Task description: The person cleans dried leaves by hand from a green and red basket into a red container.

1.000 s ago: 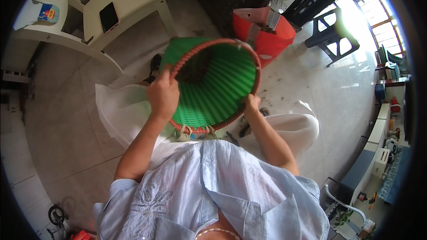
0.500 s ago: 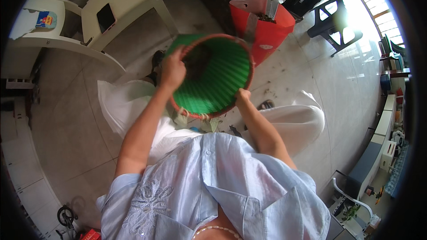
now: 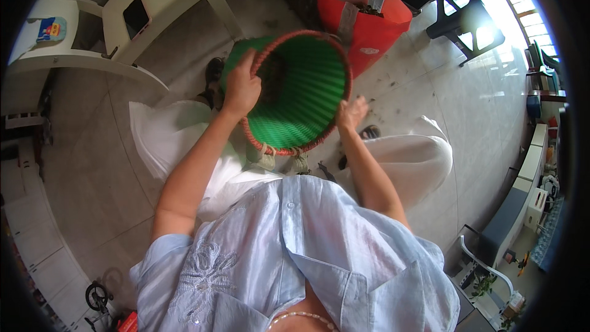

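Note:
A tall green woven basket (image 3: 307, 110) with a reddish-brown bound rim is tilted so that its mouth faces me. Dark matter shows deep inside, too shadowed to name. My left hand (image 3: 243, 88) is closed over the left side of the rim. At the right side, my right hand (image 3: 353, 113) is beside the rim with its fingers stretched out and slightly blurred. Pale straps (image 3: 265, 155) are tied to the near edge of the rim.
A red bag (image 3: 375, 27) holding dark matter and a metal piece stands beyond the basket. At far left is a cream chair (image 3: 160, 3) with a phone (image 3: 136, 17) on it. A dark stool (image 3: 465, 23) stands far right. Dark bits lie on the tiled floor (image 3: 405, 101).
My right hand has let go of the rim and spread its fingers. The basket has shifted slightly away and turned a little, with my left hand still on it.

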{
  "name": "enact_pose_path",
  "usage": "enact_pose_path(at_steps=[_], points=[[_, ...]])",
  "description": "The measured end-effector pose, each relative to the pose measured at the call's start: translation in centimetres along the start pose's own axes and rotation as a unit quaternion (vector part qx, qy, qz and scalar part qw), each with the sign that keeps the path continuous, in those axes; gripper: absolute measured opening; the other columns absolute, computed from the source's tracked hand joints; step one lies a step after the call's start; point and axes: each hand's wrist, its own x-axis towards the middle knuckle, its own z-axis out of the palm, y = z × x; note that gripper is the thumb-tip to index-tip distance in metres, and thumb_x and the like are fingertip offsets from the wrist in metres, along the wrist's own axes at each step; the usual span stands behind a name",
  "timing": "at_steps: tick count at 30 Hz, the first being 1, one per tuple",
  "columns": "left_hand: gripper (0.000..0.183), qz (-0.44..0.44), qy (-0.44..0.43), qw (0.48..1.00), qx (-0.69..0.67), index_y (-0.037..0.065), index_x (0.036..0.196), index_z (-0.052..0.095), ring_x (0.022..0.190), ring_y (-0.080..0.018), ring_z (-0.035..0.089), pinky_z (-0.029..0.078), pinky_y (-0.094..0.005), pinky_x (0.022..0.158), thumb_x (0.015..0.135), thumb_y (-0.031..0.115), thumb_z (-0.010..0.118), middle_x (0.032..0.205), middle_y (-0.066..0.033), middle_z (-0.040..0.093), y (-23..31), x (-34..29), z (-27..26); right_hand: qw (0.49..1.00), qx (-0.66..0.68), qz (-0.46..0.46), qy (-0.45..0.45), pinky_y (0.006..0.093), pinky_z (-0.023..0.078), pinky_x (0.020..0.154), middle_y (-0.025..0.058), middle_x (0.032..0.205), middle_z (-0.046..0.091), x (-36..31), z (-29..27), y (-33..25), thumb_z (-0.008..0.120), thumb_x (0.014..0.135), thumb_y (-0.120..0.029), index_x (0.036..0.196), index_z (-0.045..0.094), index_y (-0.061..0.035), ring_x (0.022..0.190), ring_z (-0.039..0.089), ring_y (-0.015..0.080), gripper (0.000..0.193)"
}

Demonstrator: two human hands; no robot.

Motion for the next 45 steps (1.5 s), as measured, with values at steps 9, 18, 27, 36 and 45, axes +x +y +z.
enact_pose_path(at_steps=[9,18,27,36,45], points=[[0.049,-0.152,-0.132,0.975,-0.09,0.0,0.113,0.056,0.067,-0.0173,0.056,0.043,-0.0273,0.069,0.065,-0.005,0.047,0.075,-0.0156,0.059,-1.1,2.3,-1.5,0.831,0.117,-0.377,-0.392,0.0463,0.044,0.084,0.0188,0.111,0.055,-2.6,6.2,-12.5,0.051,0.076,-0.021,0.108,0.059,-0.0081,0.099,0.054,0.0365,0.035],[0.044,-0.171,-0.177,0.965,-0.093,0.001,0.115,0.055,0.069,-0.0082,0.051,0.042,-0.0223,0.066,0.072,0.0,0.051,0.079,-0.0068,0.06,-1.7,4.8,-0.6,0.798,0.065,-0.484,-0.353,0.0539,0.035,0.091,0.0153,0.12,0.05,-8.8,15.6,-11.5,0.042,0.083,-0.024,0.119,0.052,-0.0106,0.105,0.048,0.0341,0.039],[0.042,-0.197,-0.208,0.95,-0.125,-0.002,0.119,0.052,0.094,-0.0079,0.055,0.041,-0.0211,0.084,0.077,-0.004,0.048,0.105,-0.0045,0.063,-1.5,5.0,0.1,0.785,0.059,-0.51,-0.347,0.0552,0.036,0.088,0.0154,0.13,0.041,-8.7,13.0,-7.4,0.044,0.082,-0.025,0.123,0.048,-0.0144,0.111,0.042,0.035,0.043],[0.043,-0.14,-0.145,0.971,-0.126,0.002,0.115,0.054,0.059,-0.0161,0.054,0.044,-0.026,0.061,0.073,-0.001,0.05,0.075,-0.0199,0.058,-1.8,4.4,0.9,0.816,-0.013,-0.382,-0.434,0.059,0.037,0.083,0.0215,0.126,0.041,-8.3,12.4,-7.5,0.046,0.082,-0.033,0.113,0.054,-0.0155,0.108,0.043,0.0402,0.036],[0.043,-0.181,-0.188,0.957,-0.126,0.0,0.119,0.052,0.084,-0.0052,0.054,0.042,-0.019,0.078,0.077,-0.006,0.049,0.098,-0.0065,0.064,-0.1,5.2,0.3,0.887,0.018,-0.334,-0.317,0.0616,0.04,0.074,0.0247,0.116,0.043,-10.0,14.1,-6.1,0.052,0.079,-0.045,0.11,0.053,-0.0179,0.099,0.045,0.045,0.042]])
